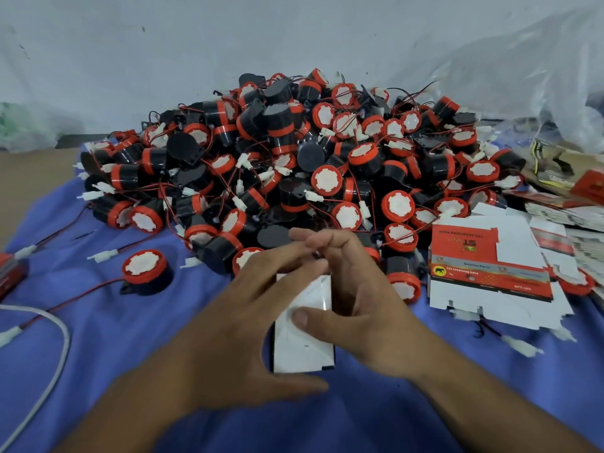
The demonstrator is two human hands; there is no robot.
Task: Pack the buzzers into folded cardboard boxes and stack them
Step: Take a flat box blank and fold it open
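Head view: the only camera looks down over both forearms onto a blue cloth (98, 371).
Box: a white, part-folded cardboard box (304, 348) lies lengthwise between the two hands, just in front of the pile, with its near end toward the person.
Left hand: the left hand (242, 322) is clamped on the box from its left side, thumb at the near end and fingers reaching over the far end.
Right hand: the right hand (359, 299) grips the other side, its thumb pressed flat on a creased white flap. Its fingers curl at the far end, where they meet the left fingers.
Contents: I cannot tell whether a buzzer is inside. The hands cover the far opening, and only a scrap of red and dark shows between the fingertips.
Buzzers: a large pile of buzzers (294, 158), black bodies with red caps and trailing wires, sits just behind the hands. One loose buzzer (147, 273) lies apart on the left.
Blanks: printed flat box blanks (490, 276) lie to the right, beside the pile.
Step in hand: probably folding or closing the box flaps.
Doing it well: hold the left grip steady so the walls stay square. Press the flap along its crease, not mid-panel. Tuck any wire and connector fully inside before the tab goes in.
Risk: a trapped wire or skewed flap would probably leave a bulging box that stacks badly.
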